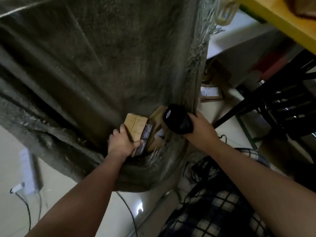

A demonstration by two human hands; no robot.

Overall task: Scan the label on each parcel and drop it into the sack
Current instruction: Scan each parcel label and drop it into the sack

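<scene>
L hand (120, 142) clamps brown parcel (136, 125) by its near end, thumb on label edge. Box lies at 1 o'clock from grip, long axis approx 7-to-1, at sack (102, 65) mouth. R hand (200, 127) clenches scanner (176, 119) at parcel's 3 o'clock, just beside. L nearer, so letting go prob drops it in.

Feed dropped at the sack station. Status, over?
Left hand grips cardboard parcel at sack mouth. Right hand grips black scanner. Second parcel beside it, inside the sack.
</scene>
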